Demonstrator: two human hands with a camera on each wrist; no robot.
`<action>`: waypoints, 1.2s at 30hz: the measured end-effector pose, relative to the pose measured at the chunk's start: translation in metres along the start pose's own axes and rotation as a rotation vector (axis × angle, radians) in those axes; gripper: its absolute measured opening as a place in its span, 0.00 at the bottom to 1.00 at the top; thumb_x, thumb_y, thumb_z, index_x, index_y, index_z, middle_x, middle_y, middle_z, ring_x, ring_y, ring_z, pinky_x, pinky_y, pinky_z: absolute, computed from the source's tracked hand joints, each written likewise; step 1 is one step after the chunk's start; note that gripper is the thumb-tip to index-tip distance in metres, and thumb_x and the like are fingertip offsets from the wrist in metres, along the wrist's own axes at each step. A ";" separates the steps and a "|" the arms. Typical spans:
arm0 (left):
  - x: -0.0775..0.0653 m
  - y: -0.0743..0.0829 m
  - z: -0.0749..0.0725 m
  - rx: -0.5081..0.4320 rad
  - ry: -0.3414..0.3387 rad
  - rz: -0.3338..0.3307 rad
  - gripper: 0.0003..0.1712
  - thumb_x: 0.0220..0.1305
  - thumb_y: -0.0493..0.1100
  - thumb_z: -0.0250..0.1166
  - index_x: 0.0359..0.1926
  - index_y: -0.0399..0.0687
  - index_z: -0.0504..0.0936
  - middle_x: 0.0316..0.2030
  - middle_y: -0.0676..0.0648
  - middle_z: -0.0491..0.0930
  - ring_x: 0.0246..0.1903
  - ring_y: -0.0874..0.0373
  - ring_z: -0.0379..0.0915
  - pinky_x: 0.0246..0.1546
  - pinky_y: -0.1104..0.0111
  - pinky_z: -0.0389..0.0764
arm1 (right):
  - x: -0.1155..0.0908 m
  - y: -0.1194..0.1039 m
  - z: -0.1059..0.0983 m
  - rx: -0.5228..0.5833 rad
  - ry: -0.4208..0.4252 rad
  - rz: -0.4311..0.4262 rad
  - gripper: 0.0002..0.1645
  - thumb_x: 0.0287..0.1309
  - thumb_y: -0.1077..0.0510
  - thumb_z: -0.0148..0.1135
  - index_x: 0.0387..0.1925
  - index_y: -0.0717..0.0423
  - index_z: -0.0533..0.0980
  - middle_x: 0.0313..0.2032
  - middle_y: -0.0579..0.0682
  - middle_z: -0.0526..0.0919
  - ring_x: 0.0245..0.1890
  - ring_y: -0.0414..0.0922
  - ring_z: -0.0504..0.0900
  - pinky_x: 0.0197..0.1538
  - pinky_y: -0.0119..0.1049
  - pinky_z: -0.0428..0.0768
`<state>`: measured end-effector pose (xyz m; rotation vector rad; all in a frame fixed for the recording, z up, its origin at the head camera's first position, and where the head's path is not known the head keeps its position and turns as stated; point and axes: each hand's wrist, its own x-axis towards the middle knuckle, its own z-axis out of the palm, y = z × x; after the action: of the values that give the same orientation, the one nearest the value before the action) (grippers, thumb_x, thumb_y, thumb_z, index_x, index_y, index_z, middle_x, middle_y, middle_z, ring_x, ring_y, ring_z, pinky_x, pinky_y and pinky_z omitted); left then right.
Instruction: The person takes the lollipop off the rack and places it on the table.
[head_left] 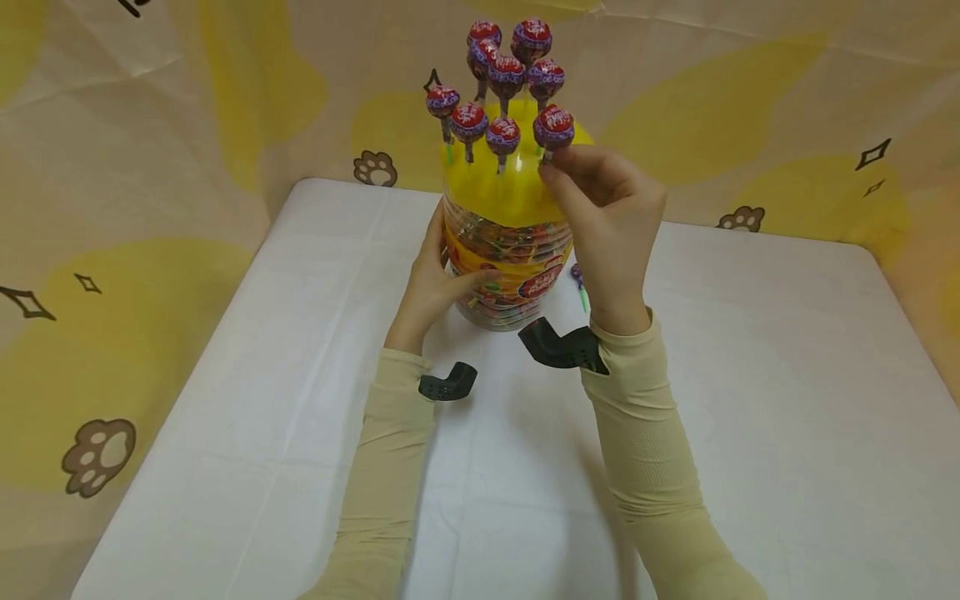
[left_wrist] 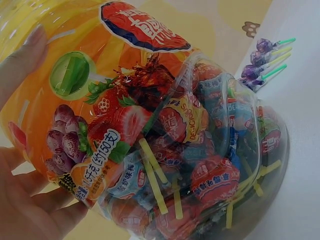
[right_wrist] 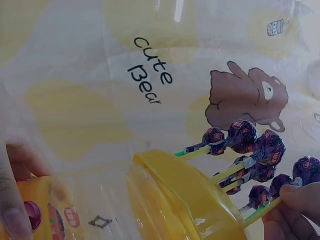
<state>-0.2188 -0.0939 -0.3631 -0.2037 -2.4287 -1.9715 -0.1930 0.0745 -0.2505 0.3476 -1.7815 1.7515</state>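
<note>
Right grip (head_left: 611,223) pinched closed on 1 lollipop (head_left: 554,128) just beneath its wrapped top, left grip (head_left: 437,287) curled round jar (head_left: 517,260)

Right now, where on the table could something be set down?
The table has bare room outside the left sleeve, outside the right sleeve, and between both sleeves in front of the jar. It is crowded beside the jar, where loose lollipops lie, and on the lid, where the right hand pinches one of the standing lollipops.
</note>
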 end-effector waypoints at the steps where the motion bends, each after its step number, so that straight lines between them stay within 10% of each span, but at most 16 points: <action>1: 0.000 0.000 0.000 -0.001 0.001 -0.001 0.59 0.52 0.46 0.73 0.74 0.64 0.41 0.72 0.54 0.49 0.70 0.53 0.46 0.69 0.59 0.52 | 0.000 0.000 0.000 -0.004 0.000 -0.013 0.07 0.51 0.66 0.68 0.33 0.68 0.83 0.32 0.54 0.85 0.31 0.46 0.83 0.42 0.34 0.83; 36: 0.001 -0.002 0.000 0.006 0.003 0.014 0.59 0.52 0.46 0.73 0.74 0.63 0.41 0.72 0.55 0.48 0.70 0.53 0.47 0.69 0.59 0.52 | -0.016 0.024 -0.057 0.204 0.085 0.056 0.05 0.49 0.71 0.67 0.30 0.73 0.81 0.26 0.56 0.84 0.25 0.48 0.81 0.37 0.36 0.83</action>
<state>-0.2204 -0.0938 -0.3652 -0.2161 -2.4247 -1.9566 -0.1808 0.1288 -0.2829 0.3037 -1.5713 1.9641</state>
